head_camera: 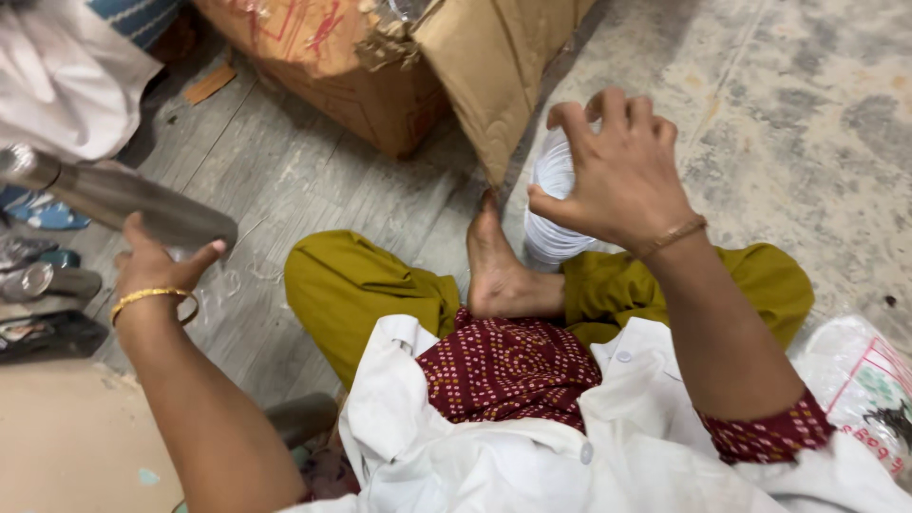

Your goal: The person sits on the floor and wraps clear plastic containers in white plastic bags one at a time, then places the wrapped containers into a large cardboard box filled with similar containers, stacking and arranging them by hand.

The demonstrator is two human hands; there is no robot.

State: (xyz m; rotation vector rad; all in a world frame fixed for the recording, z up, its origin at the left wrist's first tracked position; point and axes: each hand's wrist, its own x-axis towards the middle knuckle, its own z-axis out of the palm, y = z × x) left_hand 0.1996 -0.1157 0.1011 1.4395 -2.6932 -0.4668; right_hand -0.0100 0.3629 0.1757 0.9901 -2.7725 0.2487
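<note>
The left hand (157,266), at nine o'clock, gripped the lower end of a steel bottle (114,195) that slanted up toward ten o'clock, thumb and fingers wrapped round its base. The right hand (613,166), at one o'clock, curled its fingers over a stack of white plastic bags (551,204) standing just beside the person's bare foot (494,266) and grasped its top. A torn cardboard box (399,76) stood at twelve o'clock, its flap hanging near the stack.
</note>
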